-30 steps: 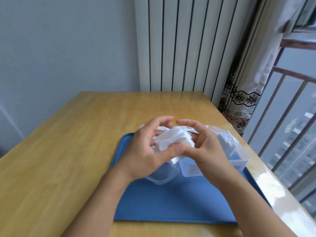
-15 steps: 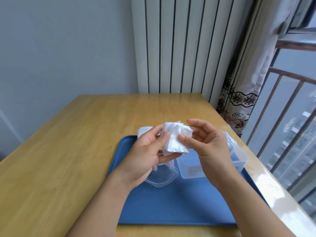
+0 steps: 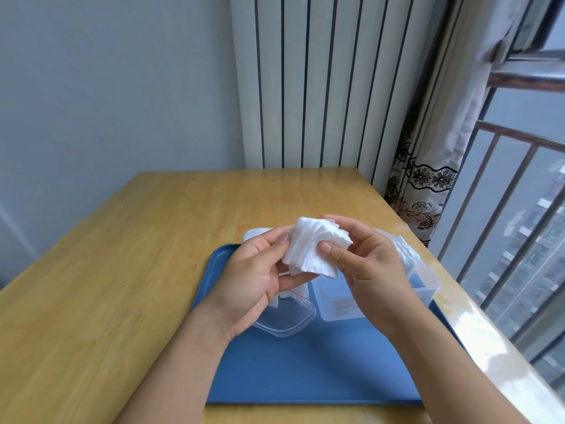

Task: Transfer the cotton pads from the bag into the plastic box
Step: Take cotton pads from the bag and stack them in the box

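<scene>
Since a second ago the stack of cotton pads [image 3: 315, 249] has come up out of a crumpled bunch low over the box and is now squared and fanned between both hands, held higher; the hands have parted a little and the view has tipped down slightly.

Wooden table [image 3: 122, 270] runs from the near edge back to the radiator [image 3: 308, 81] and grey wall. Curtain [image 3: 428, 166] with a dark floral band hangs past the table's far right corner, window railing [image 3: 513, 209] to its right.

Blue tray [image 3: 305, 371] lies toward the table's right edge, its near rim close to the table's near edge. Both forearms cross over the tray's near half and cover part of it.

Plastic box [image 3: 428, 280], clear, sits in the tray's far right corner, open top; more white pads show at its far end. The right hand blocks most of its left part, a label shows on its near wall.

Clear bag [image 3: 287, 319] with a red zip line lies on the tray just left of the box, partly under the left hand; some white pads show at its mouth and behind the left hand.

Left hand [image 3: 260, 276] pinches the stack's left side, thumb on top, fingers curled under. Right hand [image 3: 367, 264] grips the right side, thumb pressed on the front face. The stack is in the air above the gap between bag and box, touching neither.
</scene>
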Demonstrator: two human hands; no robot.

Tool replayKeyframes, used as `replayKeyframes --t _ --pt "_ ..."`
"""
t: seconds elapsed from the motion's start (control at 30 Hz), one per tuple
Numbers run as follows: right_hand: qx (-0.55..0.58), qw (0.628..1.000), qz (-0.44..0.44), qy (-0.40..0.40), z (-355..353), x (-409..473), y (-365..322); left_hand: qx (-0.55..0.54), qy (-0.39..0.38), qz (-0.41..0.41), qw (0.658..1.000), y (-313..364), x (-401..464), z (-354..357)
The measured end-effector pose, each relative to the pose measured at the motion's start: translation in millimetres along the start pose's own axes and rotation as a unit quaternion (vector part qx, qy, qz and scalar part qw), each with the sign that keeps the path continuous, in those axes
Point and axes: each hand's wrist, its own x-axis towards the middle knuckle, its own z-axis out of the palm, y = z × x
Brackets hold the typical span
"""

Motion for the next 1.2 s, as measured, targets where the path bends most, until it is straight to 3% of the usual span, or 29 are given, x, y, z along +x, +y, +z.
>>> replayKeyframes --t 0.27,0.6,1.0,1.2 --pt "0.039 0.997 0.043 -0.059 -5 2 -4 0.056 0.020 0.010 0.998 0 1 -2" --pt "-0.027 0.995 0.009 -0.094 -10 1 -6 0.078 0.025 0.004 0.997 -1 2 -6" --pt "-0.013 0.999 0.019 -0.044 -4 1 -1 0.075 0.009 0.003 0.997 1 -1 0" --pt "-0.053 0.997 -0.050 -0.012 2 -4 -5 0.043 0.051 -0.022 0.998 2 0 3"
